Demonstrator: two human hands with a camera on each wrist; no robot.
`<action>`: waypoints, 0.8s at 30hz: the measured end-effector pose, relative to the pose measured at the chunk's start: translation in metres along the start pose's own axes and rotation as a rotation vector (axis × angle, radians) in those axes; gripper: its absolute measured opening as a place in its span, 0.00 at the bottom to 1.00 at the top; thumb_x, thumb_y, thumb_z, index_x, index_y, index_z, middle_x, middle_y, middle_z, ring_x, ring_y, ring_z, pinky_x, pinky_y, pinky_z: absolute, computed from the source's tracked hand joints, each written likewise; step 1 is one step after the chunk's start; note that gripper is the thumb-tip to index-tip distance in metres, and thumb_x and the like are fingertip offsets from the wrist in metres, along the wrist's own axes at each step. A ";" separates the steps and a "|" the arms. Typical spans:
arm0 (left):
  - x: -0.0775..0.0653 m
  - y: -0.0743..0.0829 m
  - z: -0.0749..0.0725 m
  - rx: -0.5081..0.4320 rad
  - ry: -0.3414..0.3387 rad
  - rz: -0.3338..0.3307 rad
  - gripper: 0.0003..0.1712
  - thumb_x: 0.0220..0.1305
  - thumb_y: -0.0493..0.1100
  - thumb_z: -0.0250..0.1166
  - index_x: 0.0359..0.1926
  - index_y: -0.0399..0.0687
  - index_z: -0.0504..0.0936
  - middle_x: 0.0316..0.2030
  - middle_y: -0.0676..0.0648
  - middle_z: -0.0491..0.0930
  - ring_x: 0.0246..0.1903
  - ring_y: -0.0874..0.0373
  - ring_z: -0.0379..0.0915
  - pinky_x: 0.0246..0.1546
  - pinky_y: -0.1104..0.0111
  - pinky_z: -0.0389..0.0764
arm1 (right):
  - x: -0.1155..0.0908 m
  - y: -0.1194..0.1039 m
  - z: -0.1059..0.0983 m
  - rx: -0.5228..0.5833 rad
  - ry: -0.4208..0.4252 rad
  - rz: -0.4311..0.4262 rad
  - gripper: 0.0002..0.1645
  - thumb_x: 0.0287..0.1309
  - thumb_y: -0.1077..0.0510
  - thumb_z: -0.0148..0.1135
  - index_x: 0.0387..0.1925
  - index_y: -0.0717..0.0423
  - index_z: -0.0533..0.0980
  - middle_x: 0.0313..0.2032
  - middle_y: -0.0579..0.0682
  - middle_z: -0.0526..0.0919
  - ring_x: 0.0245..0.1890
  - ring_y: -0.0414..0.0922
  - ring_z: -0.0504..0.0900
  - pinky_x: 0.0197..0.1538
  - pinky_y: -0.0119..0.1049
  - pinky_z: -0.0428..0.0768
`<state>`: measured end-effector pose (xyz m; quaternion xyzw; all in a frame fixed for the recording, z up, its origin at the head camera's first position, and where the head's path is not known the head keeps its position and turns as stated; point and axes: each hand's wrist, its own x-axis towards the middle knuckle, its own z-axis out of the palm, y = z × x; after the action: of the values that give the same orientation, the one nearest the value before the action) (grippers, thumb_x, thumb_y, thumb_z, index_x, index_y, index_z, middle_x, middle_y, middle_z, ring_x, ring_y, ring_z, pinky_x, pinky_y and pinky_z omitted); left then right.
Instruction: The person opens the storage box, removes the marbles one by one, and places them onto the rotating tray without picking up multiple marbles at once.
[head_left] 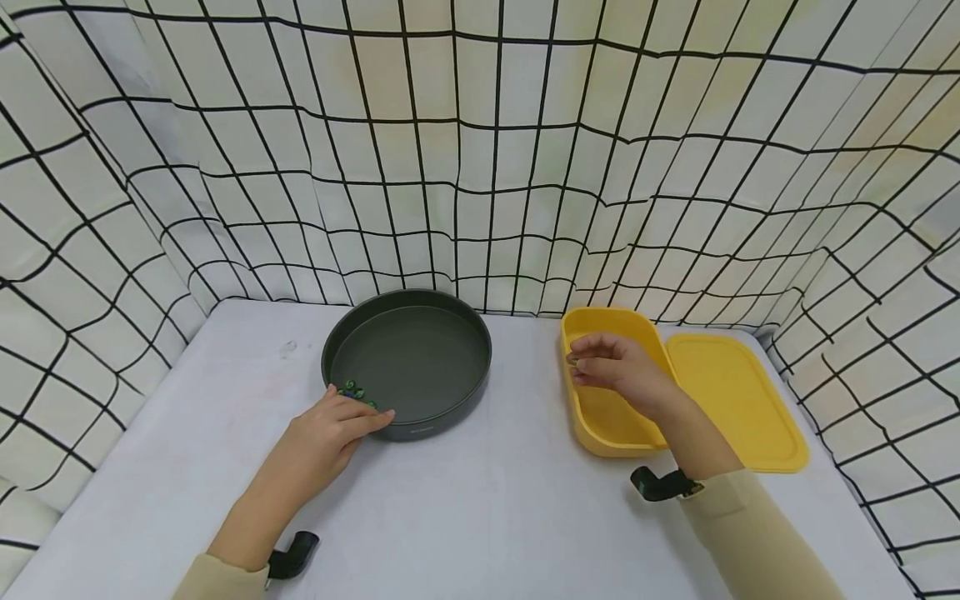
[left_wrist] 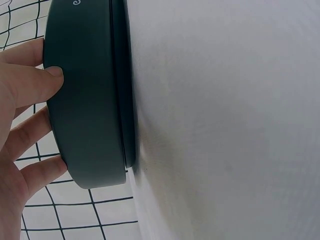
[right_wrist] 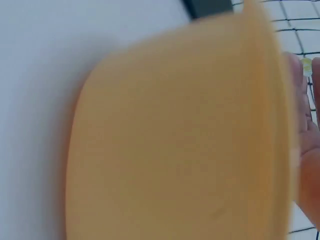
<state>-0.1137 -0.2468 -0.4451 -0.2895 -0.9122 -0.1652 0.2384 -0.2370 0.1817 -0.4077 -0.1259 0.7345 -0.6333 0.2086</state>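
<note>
My left hand (head_left: 330,437) grips the near-left rim of a dark grey round pan (head_left: 412,358). In the left wrist view the thumb (left_wrist: 37,82) presses the pan's outer wall (left_wrist: 87,110), while the other fingers reach the rim. Several small green glass marbles (head_left: 350,386) lie inside the pan beside those fingers. Over a yellow rectangular container (head_left: 611,433), my right hand (head_left: 618,367) pinches a small clear, yellowish glass marble (right_wrist: 307,67) between thumb and fingertips. The container's wall (right_wrist: 175,140) fills much of the right wrist view and hides part of that hand.
A flat yellow lid (head_left: 735,400) lies right of the container. Everything stands on a white-covered table (head_left: 495,517). White walls with black grid netting (head_left: 480,150) enclose the back and both sides, close behind the pan and container.
</note>
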 end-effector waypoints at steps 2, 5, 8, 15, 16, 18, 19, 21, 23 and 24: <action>0.000 0.000 0.000 -0.002 0.001 0.002 0.28 0.46 0.22 0.72 0.47 0.52 0.90 0.37 0.54 0.86 0.43 0.57 0.82 0.61 0.41 0.74 | -0.001 -0.005 0.006 0.087 -0.005 -0.014 0.18 0.68 0.67 0.58 0.56 0.70 0.71 0.53 0.66 0.78 0.48 0.54 0.85 0.54 0.43 0.85; 0.000 0.000 -0.001 -0.005 0.005 0.008 0.28 0.46 0.22 0.72 0.47 0.52 0.90 0.38 0.55 0.86 0.42 0.58 0.82 0.61 0.41 0.74 | -0.002 -0.010 0.017 0.176 -0.027 -0.027 0.16 0.68 0.68 0.58 0.55 0.70 0.71 0.50 0.59 0.81 0.46 0.50 0.86 0.54 0.41 0.85; 0.001 0.000 -0.002 -0.010 0.016 0.010 0.29 0.45 0.22 0.72 0.47 0.52 0.90 0.37 0.55 0.86 0.42 0.57 0.82 0.61 0.40 0.74 | -0.001 -0.013 0.032 0.221 -0.058 -0.025 0.17 0.68 0.68 0.58 0.55 0.71 0.71 0.47 0.56 0.83 0.44 0.47 0.86 0.54 0.41 0.85; 0.001 0.000 -0.001 -0.007 0.033 0.014 0.29 0.44 0.21 0.73 0.47 0.52 0.90 0.37 0.54 0.86 0.42 0.56 0.83 0.59 0.40 0.75 | 0.005 -0.013 0.068 0.248 -0.083 0.000 0.15 0.66 0.67 0.60 0.53 0.66 0.74 0.48 0.59 0.82 0.44 0.50 0.87 0.54 0.42 0.85; 0.001 0.000 -0.001 -0.007 0.035 0.013 0.29 0.44 0.21 0.73 0.47 0.52 0.90 0.37 0.54 0.86 0.41 0.56 0.83 0.59 0.40 0.75 | 0.007 -0.013 0.073 0.249 -0.085 0.005 0.15 0.65 0.66 0.61 0.53 0.66 0.74 0.48 0.59 0.82 0.44 0.51 0.86 0.54 0.42 0.85; 0.000 0.000 0.000 -0.008 0.036 0.012 0.29 0.44 0.21 0.73 0.46 0.52 0.90 0.37 0.54 0.86 0.41 0.56 0.83 0.59 0.40 0.75 | 0.009 -0.012 0.081 0.250 -0.100 0.012 0.16 0.65 0.66 0.61 0.53 0.66 0.74 0.49 0.60 0.82 0.45 0.52 0.86 0.54 0.42 0.86; 0.000 0.000 0.000 -0.008 0.036 0.012 0.29 0.44 0.21 0.73 0.46 0.52 0.90 0.37 0.54 0.86 0.41 0.56 0.83 0.59 0.40 0.75 | 0.010 -0.012 0.085 0.251 -0.112 0.015 0.17 0.66 0.65 0.62 0.54 0.67 0.74 0.49 0.61 0.82 0.45 0.53 0.85 0.54 0.42 0.85; 0.000 0.000 0.001 -0.008 0.030 0.010 0.29 0.45 0.22 0.73 0.46 0.52 0.90 0.37 0.54 0.86 0.41 0.56 0.83 0.59 0.40 0.75 | 0.013 -0.012 0.092 0.261 -0.135 0.012 0.18 0.65 0.66 0.62 0.55 0.69 0.73 0.51 0.65 0.80 0.45 0.52 0.85 0.54 0.42 0.86; 0.000 0.000 0.000 -0.010 0.022 0.007 0.28 0.45 0.22 0.73 0.47 0.51 0.90 0.37 0.54 0.86 0.42 0.56 0.82 0.60 0.40 0.75 | 0.016 -0.012 0.098 0.273 -0.159 0.000 0.17 0.65 0.67 0.61 0.54 0.69 0.73 0.51 0.67 0.80 0.43 0.50 0.85 0.53 0.42 0.86; 0.000 0.000 0.000 -0.012 0.019 0.007 0.28 0.45 0.22 0.73 0.47 0.51 0.90 0.37 0.54 0.86 0.42 0.56 0.82 0.60 0.40 0.74 | 0.017 -0.013 0.102 0.280 -0.172 -0.005 0.18 0.65 0.67 0.61 0.54 0.70 0.73 0.51 0.68 0.79 0.43 0.50 0.85 0.53 0.42 0.86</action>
<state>-0.1139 -0.2463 -0.4450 -0.2926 -0.9079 -0.1725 0.2459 -0.2061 0.0825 -0.4089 -0.1512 0.6183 -0.7169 0.2844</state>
